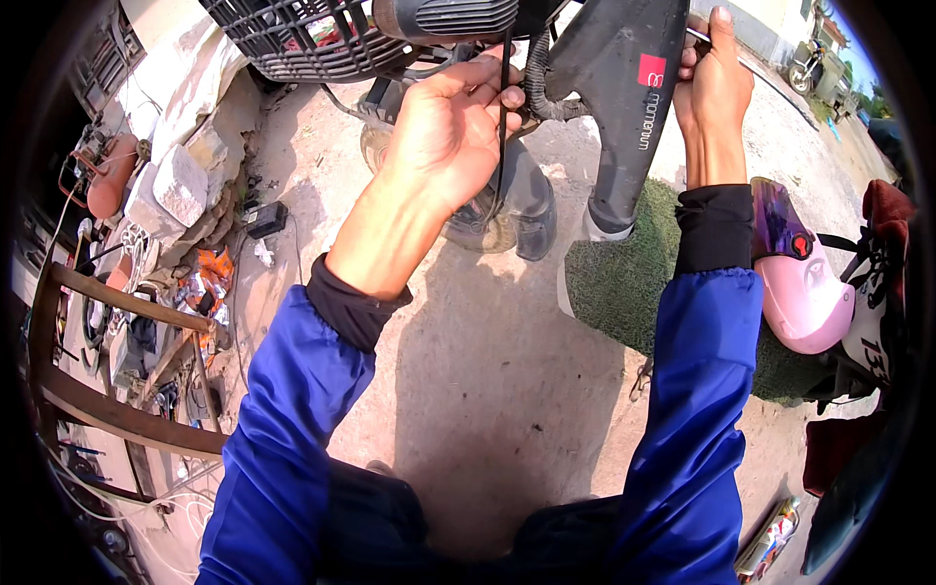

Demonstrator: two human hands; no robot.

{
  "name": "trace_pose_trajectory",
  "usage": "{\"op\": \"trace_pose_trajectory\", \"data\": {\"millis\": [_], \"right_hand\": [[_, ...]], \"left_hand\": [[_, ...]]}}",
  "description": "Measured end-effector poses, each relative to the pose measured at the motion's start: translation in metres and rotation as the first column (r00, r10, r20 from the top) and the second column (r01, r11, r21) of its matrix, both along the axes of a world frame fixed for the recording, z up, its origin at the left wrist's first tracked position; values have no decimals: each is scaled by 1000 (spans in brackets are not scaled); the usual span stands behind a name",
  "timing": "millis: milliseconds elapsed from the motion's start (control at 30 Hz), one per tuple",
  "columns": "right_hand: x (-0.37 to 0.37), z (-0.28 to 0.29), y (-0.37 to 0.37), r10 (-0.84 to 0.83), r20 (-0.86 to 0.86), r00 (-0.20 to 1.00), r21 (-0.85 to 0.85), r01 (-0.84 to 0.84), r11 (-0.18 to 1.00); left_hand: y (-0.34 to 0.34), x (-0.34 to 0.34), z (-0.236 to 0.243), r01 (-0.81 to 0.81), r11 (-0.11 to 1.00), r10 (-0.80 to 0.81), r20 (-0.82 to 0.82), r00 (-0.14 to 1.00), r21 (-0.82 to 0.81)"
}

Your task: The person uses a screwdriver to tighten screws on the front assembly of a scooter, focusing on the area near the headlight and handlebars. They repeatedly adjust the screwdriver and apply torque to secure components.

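Note:
An electric scooter stands in front of me, its black front panel (629, 107) marked with a red square. My left hand (448, 122) is at the scooter's front, its fingers curled round a thin black cable (503, 146) that hangs down. Beside those fingers runs a black corrugated tube (538, 73). On the panel's right side, my right hand (717, 88) is closed with its thumb pointing up. Something thin and pale shows by its fingers, too small to name. Above my left hand is a ribbed black part (447, 18), with a black basket (302, 39) to its left.
The scooter's footboard has a green mat (624, 268). A pink helmet (804, 302) with a purple visor rests at the right. On the left are a rusty metal frame (127, 409), broken stone blocks (180, 185), an orange tank (112, 175) and a small black box (265, 219).

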State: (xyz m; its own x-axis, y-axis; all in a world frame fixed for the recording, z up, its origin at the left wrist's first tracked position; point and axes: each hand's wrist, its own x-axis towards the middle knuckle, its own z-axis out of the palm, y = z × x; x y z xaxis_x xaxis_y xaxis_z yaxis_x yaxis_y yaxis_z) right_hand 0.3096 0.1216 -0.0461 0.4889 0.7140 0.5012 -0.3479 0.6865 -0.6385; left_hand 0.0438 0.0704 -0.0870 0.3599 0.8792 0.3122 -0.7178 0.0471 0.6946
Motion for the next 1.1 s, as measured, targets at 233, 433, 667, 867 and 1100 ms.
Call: {"op": "trace_pose_trajectory", "data": {"millis": [233, 433, 667, 867, 1100], "right_hand": [[5, -12, -5, 47, 35, 998, -27, -46, 999], [38, -31, -39, 48, 129, 991, -83, -37, 996], [48, -29, -134, -501, 647, 575, 245, 466, 850], [-5, -34, -168, -401, 783, 475, 274, 314, 909], [-99, -74, -174, 353, 518, 779, -430, -120, 895]], "left_hand": [[1, -3, -1, 13, 999, -12, -32, 999, 51], [1, -4, 1, -94, 972, 140, -208, 968, 215], [4, -7, -26, -205, 693, 657, -488, 575, 692], [6, -7, -37, -381, 568, 771, -310, 557, 729], [-10, -15, -10, -355, -184, 958, 249, 146, 917]]}}
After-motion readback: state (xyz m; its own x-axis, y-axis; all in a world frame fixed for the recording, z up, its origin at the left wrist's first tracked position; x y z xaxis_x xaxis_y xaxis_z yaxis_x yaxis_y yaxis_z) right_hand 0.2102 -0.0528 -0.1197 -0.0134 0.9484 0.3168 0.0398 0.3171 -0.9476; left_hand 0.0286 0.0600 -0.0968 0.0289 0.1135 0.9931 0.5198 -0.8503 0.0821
